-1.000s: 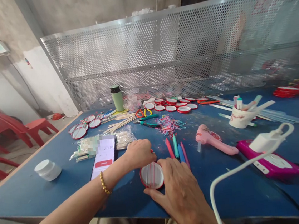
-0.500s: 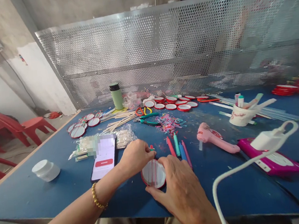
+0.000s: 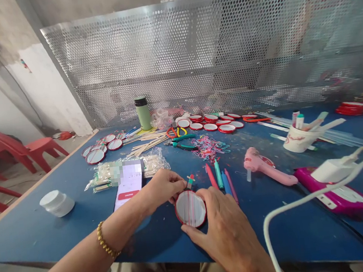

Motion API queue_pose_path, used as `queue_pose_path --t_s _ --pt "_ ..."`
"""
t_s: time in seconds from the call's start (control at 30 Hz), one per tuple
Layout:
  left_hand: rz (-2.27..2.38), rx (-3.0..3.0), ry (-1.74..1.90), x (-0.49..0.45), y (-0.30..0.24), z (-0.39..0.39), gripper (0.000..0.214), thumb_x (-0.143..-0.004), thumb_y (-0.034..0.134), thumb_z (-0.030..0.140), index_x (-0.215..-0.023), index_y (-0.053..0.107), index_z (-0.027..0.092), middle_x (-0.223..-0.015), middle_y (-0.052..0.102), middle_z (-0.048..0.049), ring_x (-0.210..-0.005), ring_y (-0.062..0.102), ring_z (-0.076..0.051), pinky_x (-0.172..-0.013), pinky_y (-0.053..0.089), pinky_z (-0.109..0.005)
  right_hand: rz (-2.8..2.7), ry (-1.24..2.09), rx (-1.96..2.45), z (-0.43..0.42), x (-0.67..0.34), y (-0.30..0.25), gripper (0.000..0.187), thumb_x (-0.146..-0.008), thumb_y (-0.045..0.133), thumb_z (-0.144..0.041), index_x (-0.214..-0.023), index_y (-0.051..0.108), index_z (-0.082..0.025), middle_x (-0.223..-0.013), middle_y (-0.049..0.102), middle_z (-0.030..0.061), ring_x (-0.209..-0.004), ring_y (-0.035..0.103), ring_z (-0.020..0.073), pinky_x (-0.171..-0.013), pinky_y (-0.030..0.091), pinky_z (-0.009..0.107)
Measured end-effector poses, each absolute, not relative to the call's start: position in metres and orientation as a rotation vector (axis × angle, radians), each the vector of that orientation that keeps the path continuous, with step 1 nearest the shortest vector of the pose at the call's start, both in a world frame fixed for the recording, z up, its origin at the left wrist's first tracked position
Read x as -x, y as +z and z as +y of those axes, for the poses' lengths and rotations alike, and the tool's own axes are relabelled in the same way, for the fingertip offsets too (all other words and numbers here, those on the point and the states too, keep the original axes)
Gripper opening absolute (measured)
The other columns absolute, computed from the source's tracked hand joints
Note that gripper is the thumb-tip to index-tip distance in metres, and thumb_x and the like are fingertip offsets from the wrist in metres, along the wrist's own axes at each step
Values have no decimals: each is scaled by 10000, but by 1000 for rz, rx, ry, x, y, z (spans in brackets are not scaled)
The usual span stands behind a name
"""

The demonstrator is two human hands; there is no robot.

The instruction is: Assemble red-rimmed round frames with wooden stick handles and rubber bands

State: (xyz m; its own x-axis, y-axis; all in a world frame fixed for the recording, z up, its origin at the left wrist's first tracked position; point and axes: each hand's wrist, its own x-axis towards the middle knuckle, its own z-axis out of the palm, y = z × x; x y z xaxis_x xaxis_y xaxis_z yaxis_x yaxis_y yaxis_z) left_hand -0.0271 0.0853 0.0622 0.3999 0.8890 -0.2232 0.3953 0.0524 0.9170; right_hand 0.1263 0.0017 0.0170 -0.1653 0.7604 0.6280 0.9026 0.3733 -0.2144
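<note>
I see the lid [image 3: 190, 208], round with a red rim, lying flat on the counter [image 3: 48, 229] near its front edge, caught between both grips. My left hand [image 3: 162, 186] is curled, fingertips pinching at the lid's upper left rim beside a small stick [image 3: 190, 181] that pokes up there. My right hand [image 3: 222, 225] lies spread against the lid's right and lower rim, thumb touching it. The phone [image 3: 129, 185] sits just left of my left hand, and markers [image 3: 220, 176] lie just behind the right.
</note>
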Motion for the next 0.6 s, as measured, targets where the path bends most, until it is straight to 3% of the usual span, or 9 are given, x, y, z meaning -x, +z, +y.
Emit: queue_pose_path --t_s 0.17,0.33,0.6 --pt "1048 -1405 474 34 66 82 325 -758 654 422 -684 629 107 -564 560 -2 -505 508 -96 -493 427 -215 -1986 -273 1438 1 -127 18 614 -596 866 -350 -1057 498 -177 -911 635 68 -837 641 281 -739 494 431" --pt "1004 -1340 493 37 63 83 320 -752 685 414 -743 657 95 -614 568 -4 -552 528 -95 -548 442 -226 -1994 -304 1442 2 -128 18 554 -661 816 -369 -1076 501 -178 -910 638 74 -836 640 282 -731 487 426" --pt "988 -1306 510 37 65 80 329 -731 702 382 -847 695 74 -729 606 -32 -647 540 -116 -608 454 -259 -1976 -287 1439 3 -125 20 579 -617 846 -319 -1060 502 -176 -892 617 62 -806 624 269 -709 514 421"
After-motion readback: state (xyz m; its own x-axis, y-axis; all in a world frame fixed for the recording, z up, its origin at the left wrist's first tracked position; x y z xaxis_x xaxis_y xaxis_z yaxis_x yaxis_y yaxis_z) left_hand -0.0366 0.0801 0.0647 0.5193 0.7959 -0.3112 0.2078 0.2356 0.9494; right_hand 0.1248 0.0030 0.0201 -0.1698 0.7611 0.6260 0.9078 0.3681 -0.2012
